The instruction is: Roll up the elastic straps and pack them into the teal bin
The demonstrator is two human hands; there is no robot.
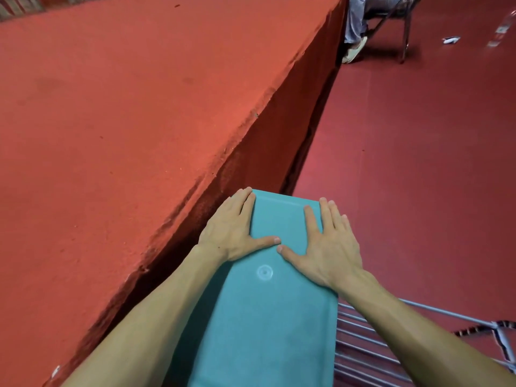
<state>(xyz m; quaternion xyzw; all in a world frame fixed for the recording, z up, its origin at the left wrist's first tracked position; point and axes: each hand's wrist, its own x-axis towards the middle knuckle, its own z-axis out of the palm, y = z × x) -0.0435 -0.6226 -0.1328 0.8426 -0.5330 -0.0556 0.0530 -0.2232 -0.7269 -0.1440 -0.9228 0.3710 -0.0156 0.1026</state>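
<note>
Head view, one frame.

- Left: desk (111,121) under a red cloth fills the left half of the frame. Its draped side drops to the floor (418,163), which is also red.
- Lower centre-left: left hand (231,233) lies flat on the left edge of the teal bin (268,317). Its fingers (247,202) are straight and close together along that edge, with the thumb spread sideways across the flat teal face. Nothing is gripped; the hand only rests or presses on the bin.
- Centre: the teal bin sits just right of the desk's side, off the desktop. A broad, smooth face is turned up, with a small round moulding mark on it. The near end runs out of frame at the bottom. I cannot tell what supports it from below, or whether the face is a lid or a base.
- Centre-right: right hand (329,247) lies flat on the right edge of the bin. The fingers are straight and slightly fanned, and the thumb is spread inward. The two thumb tips nearly meet. This hand grips nothing either.
- Lower right: metal bar rack (363,353) is just beside the bin, under the right forearm. A striped strap (472,330), red and dark, lies at the rack's far corner.
- Upper right: a chair (405,26) with a seated person's shoe (353,51), and a clear bottle (499,29) on the floor.
</note>
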